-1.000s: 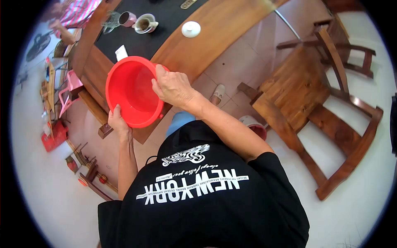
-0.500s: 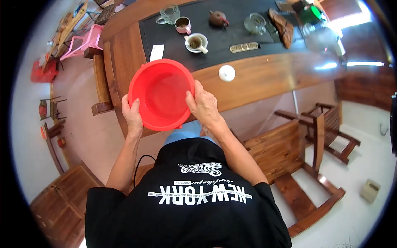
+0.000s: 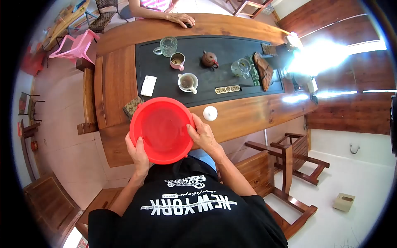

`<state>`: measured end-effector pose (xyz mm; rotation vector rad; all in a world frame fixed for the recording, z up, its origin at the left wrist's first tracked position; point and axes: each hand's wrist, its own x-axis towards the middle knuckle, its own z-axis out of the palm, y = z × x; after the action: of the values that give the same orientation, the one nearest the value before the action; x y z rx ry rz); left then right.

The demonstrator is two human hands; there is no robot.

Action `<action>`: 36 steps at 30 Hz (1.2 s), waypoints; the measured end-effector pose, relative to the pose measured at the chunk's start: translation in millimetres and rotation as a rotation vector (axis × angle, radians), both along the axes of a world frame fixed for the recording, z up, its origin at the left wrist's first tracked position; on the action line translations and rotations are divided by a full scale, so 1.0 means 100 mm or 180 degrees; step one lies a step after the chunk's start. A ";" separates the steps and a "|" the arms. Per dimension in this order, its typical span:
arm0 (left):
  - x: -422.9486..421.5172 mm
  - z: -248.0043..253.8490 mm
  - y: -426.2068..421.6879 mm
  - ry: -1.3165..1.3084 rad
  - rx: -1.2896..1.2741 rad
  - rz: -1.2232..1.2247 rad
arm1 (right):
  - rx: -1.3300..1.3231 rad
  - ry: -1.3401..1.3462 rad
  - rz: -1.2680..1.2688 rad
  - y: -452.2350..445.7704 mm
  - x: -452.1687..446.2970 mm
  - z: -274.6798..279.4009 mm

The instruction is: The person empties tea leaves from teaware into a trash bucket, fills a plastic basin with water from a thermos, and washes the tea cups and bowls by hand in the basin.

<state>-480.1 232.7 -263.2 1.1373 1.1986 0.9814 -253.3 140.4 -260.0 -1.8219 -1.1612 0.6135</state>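
Between my two hands is a red plastic basin (image 3: pixel 161 130), held by its rim with the inside facing me. My left hand (image 3: pixel 139 156) is closed round the lower left rim, its thumb inside. Gripping the right side is my right hand (image 3: pixel 205 135), also with the thumb over the rim. I cannot tell whether the basin holds water. A white lid (image 3: pixel 210 113) lies on the wood just right of the basin. Beyond it, on the dark tea tray (image 3: pixel 173 93), are a white gaiwan with a strainer (image 3: pixel 188 82) and a white phone-like slab (image 3: pixel 149 86).
Farther back stand a glass mug (image 3: pixel 168 46), a pink-handled cup (image 3: pixel 177 61), a brown teapot (image 3: pixel 209 59) and a glass pitcher (image 3: pixel 240 67). Another person's hand (image 3: pixel 181 19) rests on the table's far edge. Wooden chairs (image 3: pixel 285 165) stand to the right, a pink plastic chair (image 3: pixel 77 46) at left.
My view has tilted up, so the table and basin sit lower in it. The other person's hand at the far edge has come into view. Both my hands keep their hold on the basin.
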 end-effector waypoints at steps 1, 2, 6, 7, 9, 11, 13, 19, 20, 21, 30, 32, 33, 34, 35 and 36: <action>0.00 0.02 -0.01 0.0038 -0.0027 -0.0006 | -0.0004 0.0051 0.0026 -0.01 0.00 0.00; 0.00 0.06 -0.01 0.0025 -0.0020 0.0030 | 0.0067 0.0089 0.0066 0.00 0.00 0.01; 0.03 0.11 0.00 0.0174 0.0102 0.0012 | 0.0083 0.0252 0.0201 0.01 0.03 -0.02; 0.02 0.07 -0.01 0.0230 0.0121 0.0008 | 0.0114 0.0241 0.0250 0.05 0.06 0.00; 0.01 -0.03 -0.02 0.0203 0.0131 0.0094 | 0.0077 0.0319 0.0442 0.06 0.11 0.05; 0.01 -0.07 -0.03 0.0208 0.0106 0.0138 | 0.0101 0.0332 0.0528 0.09 0.19 0.12; 0.06 -0.06 -0.05 0.0345 0.0149 0.0412 | -0.0284 0.0257 0.0881 0.09 0.30 0.17; 0.17 0.10 -0.09 0.0107 -0.0477 0.0679 | -0.0586 0.0307 0.1028 -0.11 1.14 -0.02; 0.23 0.16 -0.10 0.0021 -0.0686 0.0822 | -0.0434 0.0592 0.0590 -0.17 1.35 -0.23; 0.26 0.18 -0.12 -0.0092 -0.0883 0.0986 | -0.0238 0.0476 0.0323 -0.24 1.63 -0.41; 0.21 -0.03 -0.10 0.0030 -0.0425 0.1109 | -0.0644 0.1139 -0.1018 -0.37 3.70 -1.03; 0.20 -0.03 -0.09 0.0084 -0.0516 0.1185 | -0.0772 0.1249 -0.0872 -0.25 3.89 -1.02; 0.20 -0.03 -0.09 0.0092 -0.0533 0.1234 | -0.0788 0.1392 -0.0823 -0.18 3.93 -1.02; 0.20 -0.03 -0.10 0.0099 -0.0545 0.1289 | -0.0849 0.1590 -0.0720 -0.11 3.96 -1.00; 0.25 0.04 -0.10 0.0116 -0.0548 0.1351 | -0.0978 0.1590 -0.0693 -0.03 3.99 -1.02; 0.30 0.09 -0.10 0.0133 -0.0542 0.1408 | -0.1012 0.1669 -0.0610 0.02 4.00 -1.05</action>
<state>-449.9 222.2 -254.6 0.7750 1.5758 1.1613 147.2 142.6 -365.1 -1.8430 -0.5544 1.1278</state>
